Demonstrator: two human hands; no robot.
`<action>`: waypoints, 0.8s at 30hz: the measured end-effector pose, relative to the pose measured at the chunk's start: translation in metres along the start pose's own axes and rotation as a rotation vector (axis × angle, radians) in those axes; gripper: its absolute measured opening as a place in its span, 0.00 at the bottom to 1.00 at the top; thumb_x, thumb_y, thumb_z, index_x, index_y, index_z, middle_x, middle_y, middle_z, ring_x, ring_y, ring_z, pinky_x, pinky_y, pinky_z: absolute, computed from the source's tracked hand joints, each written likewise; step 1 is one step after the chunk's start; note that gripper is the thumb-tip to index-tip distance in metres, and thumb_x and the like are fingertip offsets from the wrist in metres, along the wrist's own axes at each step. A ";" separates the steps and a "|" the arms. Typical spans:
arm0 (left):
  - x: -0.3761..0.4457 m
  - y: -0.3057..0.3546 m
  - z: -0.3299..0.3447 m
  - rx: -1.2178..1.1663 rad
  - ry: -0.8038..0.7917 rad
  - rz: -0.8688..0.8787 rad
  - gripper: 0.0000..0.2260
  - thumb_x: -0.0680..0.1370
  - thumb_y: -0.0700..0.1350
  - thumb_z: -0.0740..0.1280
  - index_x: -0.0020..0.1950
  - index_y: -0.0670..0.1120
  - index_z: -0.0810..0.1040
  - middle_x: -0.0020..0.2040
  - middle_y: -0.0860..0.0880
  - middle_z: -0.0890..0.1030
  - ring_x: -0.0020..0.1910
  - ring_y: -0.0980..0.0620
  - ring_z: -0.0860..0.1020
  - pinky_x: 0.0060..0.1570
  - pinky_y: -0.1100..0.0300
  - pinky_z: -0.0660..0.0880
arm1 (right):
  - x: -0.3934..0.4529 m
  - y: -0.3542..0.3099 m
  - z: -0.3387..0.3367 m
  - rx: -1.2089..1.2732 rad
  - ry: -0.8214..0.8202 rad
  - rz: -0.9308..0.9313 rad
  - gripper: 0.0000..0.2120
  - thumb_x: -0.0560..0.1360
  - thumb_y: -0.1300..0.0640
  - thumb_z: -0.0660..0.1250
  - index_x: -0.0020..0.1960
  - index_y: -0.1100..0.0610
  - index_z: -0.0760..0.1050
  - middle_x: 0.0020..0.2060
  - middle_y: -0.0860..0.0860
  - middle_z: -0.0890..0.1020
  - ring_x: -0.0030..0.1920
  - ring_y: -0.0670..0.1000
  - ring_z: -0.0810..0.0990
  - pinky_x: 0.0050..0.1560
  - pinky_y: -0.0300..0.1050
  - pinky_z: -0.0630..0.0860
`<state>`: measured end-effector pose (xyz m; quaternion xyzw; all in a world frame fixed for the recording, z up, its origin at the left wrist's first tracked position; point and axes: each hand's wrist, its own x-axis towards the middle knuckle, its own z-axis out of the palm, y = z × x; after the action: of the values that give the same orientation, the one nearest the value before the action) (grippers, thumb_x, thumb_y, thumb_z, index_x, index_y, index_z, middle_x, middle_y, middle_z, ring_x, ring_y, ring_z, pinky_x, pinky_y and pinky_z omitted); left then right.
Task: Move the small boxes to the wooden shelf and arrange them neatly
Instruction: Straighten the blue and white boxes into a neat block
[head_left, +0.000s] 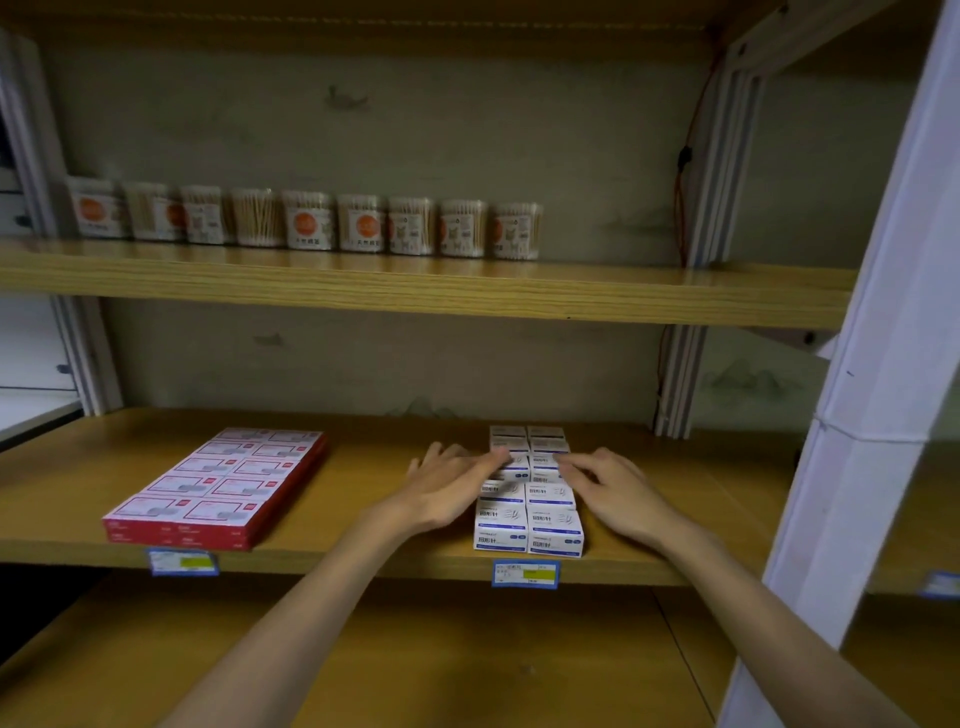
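Several small white boxes with blue print (530, 519) stand in two tight columns on the middle wooden shelf (363, 551), running from the front edge toward the back. My left hand (447, 486) lies flat against the left side of the block, its straight fingertips on top of a box about halfway back. My right hand (605, 486) rests against the right side, fingers slightly bent and touching the box tops in the same row. Neither hand grips a box.
A flat block of red boxes (218, 486) lies on the same shelf to the left. A row of cotton swab jars (306, 221) lines the upper shelf. Blue price tags (525, 573) hang on the shelf edge. A white post (878, 364) stands at right.
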<state>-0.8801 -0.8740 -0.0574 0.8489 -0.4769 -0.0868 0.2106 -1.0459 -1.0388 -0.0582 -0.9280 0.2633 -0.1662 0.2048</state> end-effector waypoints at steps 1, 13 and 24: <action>0.000 0.001 0.001 -0.004 -0.012 -0.003 0.31 0.78 0.72 0.39 0.75 0.66 0.64 0.79 0.52 0.63 0.79 0.46 0.52 0.74 0.39 0.45 | 0.001 -0.001 0.001 -0.012 -0.007 -0.002 0.20 0.83 0.42 0.55 0.74 0.43 0.68 0.54 0.47 0.73 0.63 0.50 0.71 0.62 0.48 0.69; -0.027 0.003 -0.003 -0.018 -0.015 0.025 0.33 0.76 0.72 0.38 0.77 0.63 0.62 0.80 0.52 0.60 0.80 0.48 0.48 0.75 0.40 0.42 | -0.006 -0.006 0.000 -0.004 0.017 -0.072 0.16 0.82 0.43 0.59 0.68 0.43 0.74 0.58 0.46 0.74 0.62 0.47 0.72 0.60 0.44 0.71; -0.024 -0.011 -0.017 -0.009 -0.241 0.137 0.50 0.63 0.73 0.72 0.79 0.64 0.51 0.81 0.56 0.54 0.79 0.49 0.52 0.77 0.40 0.51 | -0.007 -0.011 -0.020 0.088 -0.300 -0.052 0.48 0.64 0.30 0.73 0.78 0.43 0.59 0.73 0.44 0.64 0.70 0.48 0.65 0.71 0.53 0.68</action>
<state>-0.8791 -0.8439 -0.0485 0.7969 -0.5552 -0.1757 0.1610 -1.0558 -1.0323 -0.0375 -0.9390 0.1979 -0.0422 0.2780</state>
